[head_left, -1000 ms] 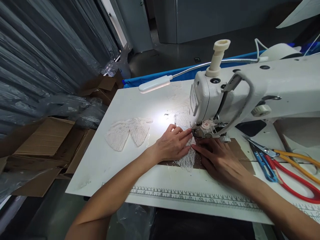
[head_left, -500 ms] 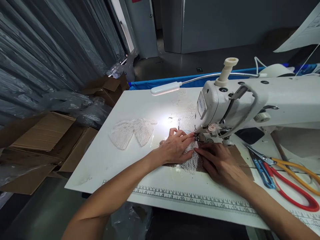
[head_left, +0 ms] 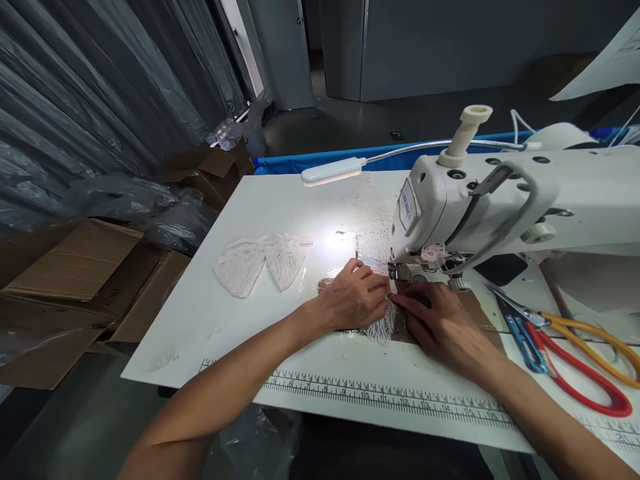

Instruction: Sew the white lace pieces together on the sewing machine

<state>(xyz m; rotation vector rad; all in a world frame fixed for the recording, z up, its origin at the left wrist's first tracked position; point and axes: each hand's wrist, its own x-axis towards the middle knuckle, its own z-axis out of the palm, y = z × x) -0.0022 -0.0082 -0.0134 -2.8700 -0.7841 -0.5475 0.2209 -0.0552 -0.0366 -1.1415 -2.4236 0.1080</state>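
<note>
White lace fabric (head_left: pixel 383 329) lies under the needle area of a white sewing machine (head_left: pixel 433 200), just in front of its presser foot (head_left: pixel 400 272). My left hand (head_left: pixel 354 297) rests on the lace left of the foot, its fingers curled and closed on the cloth. From the right, my right hand (head_left: pixel 443 323) reaches in, with its fingertips pinched at the lace edge close to the left fingers. Part of the cloth is hidden beneath both hands. Two joined lace pieces (head_left: pixel 263 260) lie flat on the white table (head_left: pixel 200 333) to the left.
Orange-handled scissors (head_left: pixel 595 330), red-handled scissors (head_left: pixel 595 393) and blue thread snips (head_left: pixel 525 347) lie at the right. A lit lamp (head_left: pixel 333 172) hangs over the table. A printed ruler (head_left: pixel 380 397) runs along the front edge. Cardboard boxes (head_left: pixel 75 260) stand at the left.
My left fingers have drawn in from lying spread on the lace to a curled grip. My right hand stays almost in place. The view has shifted slightly.
</note>
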